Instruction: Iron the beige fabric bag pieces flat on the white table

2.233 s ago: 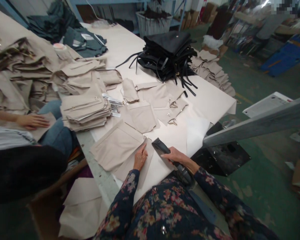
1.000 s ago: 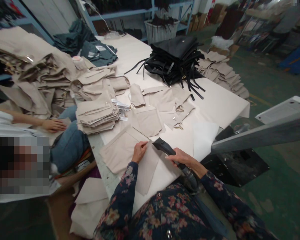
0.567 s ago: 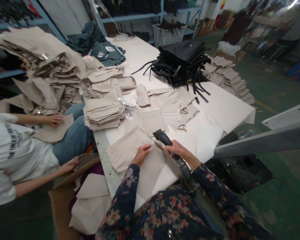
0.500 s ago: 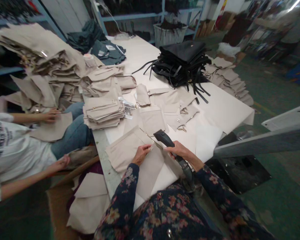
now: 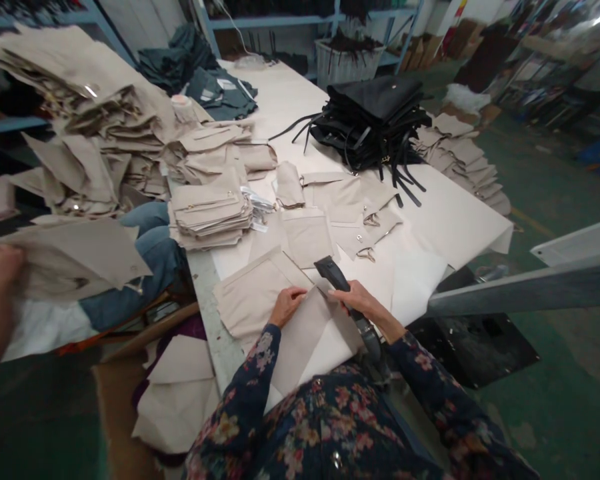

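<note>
Left hand point(image 5: 287, 306) pins beige fabric point(image 5: 300, 347) — right hand point(image 5: 357, 301) grips perhaps a cutter point(image 5: 331, 275).

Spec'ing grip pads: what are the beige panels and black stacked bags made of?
Beige panels look like matte fabric or thin synthetic sheet: limp folds, no shine. Black bags look like leather or faux leather, can't tell which: faint sheen, flexible straps.

Past the right hand point(image 5: 357, 301), white table covering point(image 5: 453, 227) leaves passage up to the black bags point(image 5: 373, 127); the grey metal beam point(image 5: 525, 287) blocks the way rightward.
</note>
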The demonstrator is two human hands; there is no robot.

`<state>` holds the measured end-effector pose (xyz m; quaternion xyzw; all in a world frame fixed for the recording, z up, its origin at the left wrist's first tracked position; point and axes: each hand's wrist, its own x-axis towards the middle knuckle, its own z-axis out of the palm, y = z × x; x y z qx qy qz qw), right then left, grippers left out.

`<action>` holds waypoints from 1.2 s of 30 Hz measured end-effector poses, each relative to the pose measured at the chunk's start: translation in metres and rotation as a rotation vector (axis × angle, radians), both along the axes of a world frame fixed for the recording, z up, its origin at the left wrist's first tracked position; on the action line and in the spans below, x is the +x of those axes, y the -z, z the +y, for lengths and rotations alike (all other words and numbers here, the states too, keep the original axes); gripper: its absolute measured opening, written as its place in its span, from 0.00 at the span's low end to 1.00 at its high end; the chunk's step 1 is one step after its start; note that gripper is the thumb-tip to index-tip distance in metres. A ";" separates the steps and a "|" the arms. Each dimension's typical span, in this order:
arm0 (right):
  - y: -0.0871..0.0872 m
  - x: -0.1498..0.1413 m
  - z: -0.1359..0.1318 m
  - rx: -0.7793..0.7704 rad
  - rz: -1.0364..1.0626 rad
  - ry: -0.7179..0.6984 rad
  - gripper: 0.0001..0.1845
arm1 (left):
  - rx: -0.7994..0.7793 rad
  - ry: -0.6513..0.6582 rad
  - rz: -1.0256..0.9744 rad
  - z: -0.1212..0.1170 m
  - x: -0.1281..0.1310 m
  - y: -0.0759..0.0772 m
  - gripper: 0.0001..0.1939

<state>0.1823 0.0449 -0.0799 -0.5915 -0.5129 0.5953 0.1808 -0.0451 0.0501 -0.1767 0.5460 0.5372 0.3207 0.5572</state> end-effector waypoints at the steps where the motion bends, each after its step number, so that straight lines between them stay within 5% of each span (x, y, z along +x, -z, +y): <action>1: -0.005 0.006 -0.001 0.003 -0.003 0.000 0.19 | 0.033 -0.025 0.041 -0.007 -0.002 0.000 0.11; 8: -0.015 0.033 -0.046 -0.096 -0.033 -0.081 0.18 | 0.336 -0.149 0.587 -0.076 -0.058 0.015 0.09; 15: 0.004 0.021 -0.080 -0.167 -0.065 -0.301 0.16 | 0.303 -0.118 0.533 -0.080 -0.098 0.012 0.06; 26: 0.001 -0.017 -0.108 -0.311 -0.083 -0.698 0.15 | 0.361 -0.355 0.576 -0.106 -0.076 0.033 0.17; 32: 0.004 -0.033 -0.115 -0.340 -0.121 -0.765 0.14 | 0.428 -0.583 0.753 -0.179 -0.060 0.022 0.21; 36: 0.003 -0.043 -0.113 -0.335 -0.176 -0.769 0.13 | 0.465 -0.408 0.707 -0.231 -0.044 0.034 0.23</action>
